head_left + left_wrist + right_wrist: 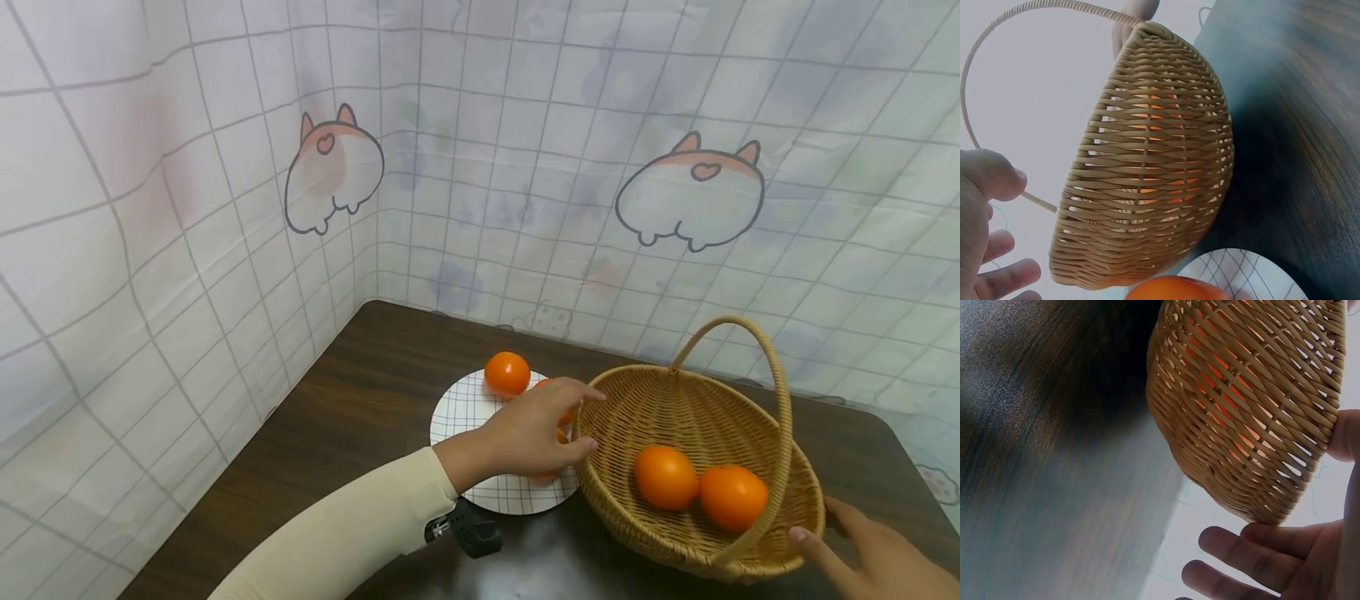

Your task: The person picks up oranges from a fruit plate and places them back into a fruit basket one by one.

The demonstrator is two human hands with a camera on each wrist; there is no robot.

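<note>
By the look of it, the work is partway along: 2 orange fruits [666, 477] lie side by side in the wicker basket [645, 404], toward the right edge of the tabletop [360, 383], while others are on the checked plate [457, 408], to the basket's left. On that plate 1 fruit [507, 375] shows clearly on the side nearer the tabletop's far edge; more are partly covered by the left hand, so their count cannot be told. Of the hands, the left hand [536, 429] is empty, fingers spread loosely above the plate, its tips at the basket's rim; whether they touch it is unclear. The right hand [885, 554] holds the basket's right end, thumb at the rim and fingers outside.
</note>
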